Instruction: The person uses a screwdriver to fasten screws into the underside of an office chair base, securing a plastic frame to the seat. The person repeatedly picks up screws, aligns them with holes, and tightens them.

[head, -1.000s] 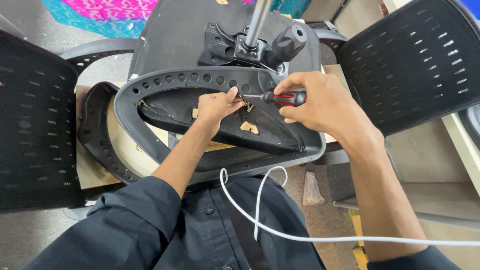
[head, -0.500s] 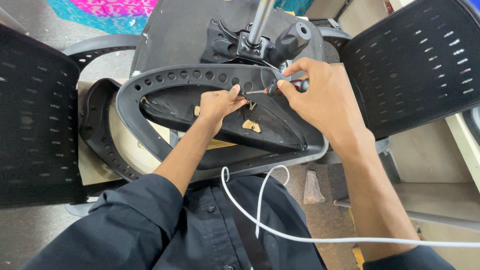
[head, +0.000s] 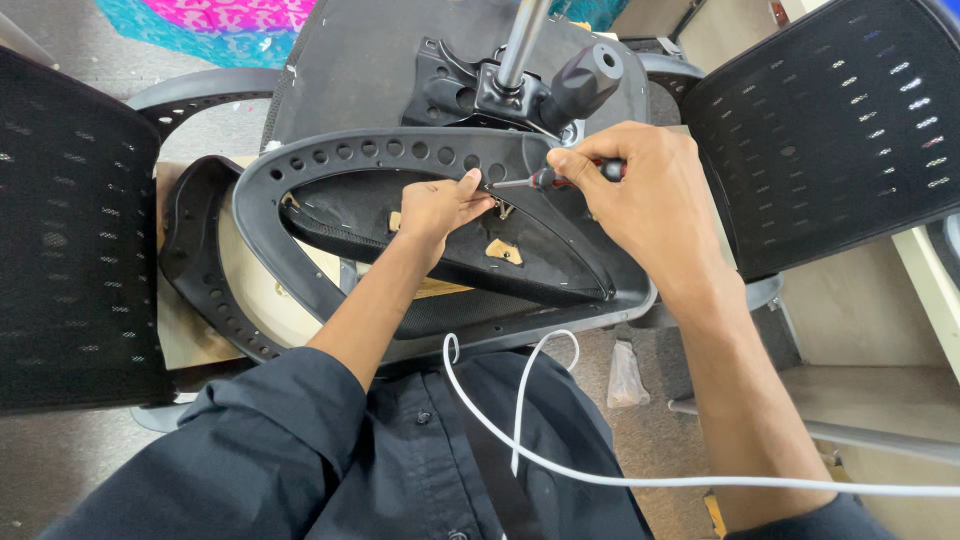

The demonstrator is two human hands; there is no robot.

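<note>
Black plastic forms the perforated chair frame (head: pixel 330 160) that is laid across the lap at the middle of the view, a ring of round holes running along its upper rim. Within the frame's hollow a black mesh panel (head: pixel 540 265) is cupped, and a small tan patch (head: pixel 503 250) is seen lying on that panel at about 5 o'clock from the left hand (head: pixel 440 205). The left hand is curled inside the hollow, its fingertips pinched against the inner edge of the frame just beside the screwdriver's tip; whether a screw is held there cannot be told. A screwdriver with a red and black handle (head: pixel 560 178) is gripped in the closed fingers of the right hand (head: pixel 640 195), which is placed at 3 o'clock from the left hand, the shaft pointed towards 9 o'clock. An upturned chair base with a metal column (head: pixel 520 45) is seen at 12 o'clock. Mesh chair backs (head: pixel 70 230) are stood at 9 and 3 o'clock, and a white cable (head: pixel 520 420) is looped at 6 o'clock.
</note>
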